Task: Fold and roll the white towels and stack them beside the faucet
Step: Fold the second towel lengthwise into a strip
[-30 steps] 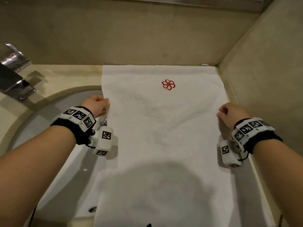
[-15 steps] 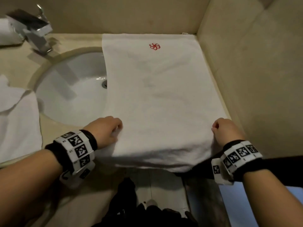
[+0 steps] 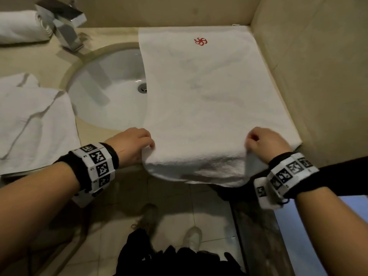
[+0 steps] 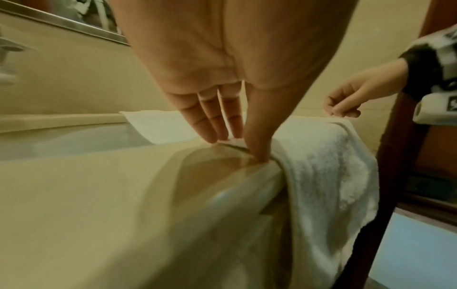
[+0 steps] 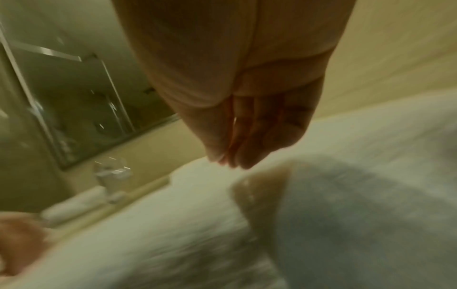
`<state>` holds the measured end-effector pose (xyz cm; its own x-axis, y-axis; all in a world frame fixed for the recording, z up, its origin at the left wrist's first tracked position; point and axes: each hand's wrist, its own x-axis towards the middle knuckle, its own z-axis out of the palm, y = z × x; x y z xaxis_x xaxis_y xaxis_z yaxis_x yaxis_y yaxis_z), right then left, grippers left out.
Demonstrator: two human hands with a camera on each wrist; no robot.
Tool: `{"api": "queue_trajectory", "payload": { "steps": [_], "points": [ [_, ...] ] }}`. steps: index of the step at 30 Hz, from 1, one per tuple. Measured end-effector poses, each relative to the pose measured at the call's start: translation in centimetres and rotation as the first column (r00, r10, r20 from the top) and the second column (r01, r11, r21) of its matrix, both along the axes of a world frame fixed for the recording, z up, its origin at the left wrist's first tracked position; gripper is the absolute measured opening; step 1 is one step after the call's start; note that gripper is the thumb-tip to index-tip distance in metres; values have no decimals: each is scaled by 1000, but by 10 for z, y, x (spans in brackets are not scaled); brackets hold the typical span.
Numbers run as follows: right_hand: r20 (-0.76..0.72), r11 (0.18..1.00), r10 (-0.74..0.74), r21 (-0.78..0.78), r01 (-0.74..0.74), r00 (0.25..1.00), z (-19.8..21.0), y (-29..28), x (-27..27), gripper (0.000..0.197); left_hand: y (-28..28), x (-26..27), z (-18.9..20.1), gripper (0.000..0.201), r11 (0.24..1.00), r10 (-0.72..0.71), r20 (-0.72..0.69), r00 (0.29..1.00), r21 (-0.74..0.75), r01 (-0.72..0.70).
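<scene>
I'm pinching the near edge of the white towel [image 3: 201, 108] w/ both hands: left hand [image 3: 130, 145] has thumb and fingertips closed on the left corner, right at the worktop [image 4: 74, 176] lip; right hand [image 3: 264, 143] is curled on the right corner, though the right wrist view is too blurred to confirm how firm that grip is. The near end of the towel is hanging over the worktop front, above the floor.

Risks as I'm seeing them: if I'm letting one corner slip while lifting, the overhang's weight is probably dragging the cloth off toward the floor. If my hands aren't rising evenly, the fold is going skewed and the roll ends up cone-shaped.

Further out, the towel's left side is lying over the sink [image 3: 111, 90] bowl, unsupported there, so pressing or rolling on that part is likely sagging it into the basin, maybe onto a wet drain. Another loose towel [image 3: 33, 124] is lying left of the sink. Farthest back, a rolled towel [image 3: 20, 26] is sitting beside the faucet [image 3: 63, 22]; a sloppy roll could be knocking that one over when stacked.
</scene>
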<state>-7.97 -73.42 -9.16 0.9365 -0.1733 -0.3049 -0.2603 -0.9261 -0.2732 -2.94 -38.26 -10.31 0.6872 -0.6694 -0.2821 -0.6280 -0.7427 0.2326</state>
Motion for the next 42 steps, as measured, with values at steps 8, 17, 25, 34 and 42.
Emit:
{"api": "queue_trajectory", "payload": {
  "steps": [8,17,25,34,42],
  "points": [
    [-82,922,168,366,-127,982,-13,187,-18,24,-21,47,-3,30,971,-237,-92,967,5,238],
    [99,963,-267,61,262,959,-27,231,-4,23,-35,78,7,27,945,-327,-186,926,-78,318],
    [34,878,-479,22,479,877,-11,180,-57,16,-33,84,13,30,905,-422,-77,903,28,425],
    [99,691,-691,384,613,716,5,141,-104,33,-45,91,19,33,900,-412,-155,898,86,428],
    [75,933,-337,157,323,939,-15,185,-19,60,-61,87,31,37,887,-460,-192,867,-52,459]
  ]
}}
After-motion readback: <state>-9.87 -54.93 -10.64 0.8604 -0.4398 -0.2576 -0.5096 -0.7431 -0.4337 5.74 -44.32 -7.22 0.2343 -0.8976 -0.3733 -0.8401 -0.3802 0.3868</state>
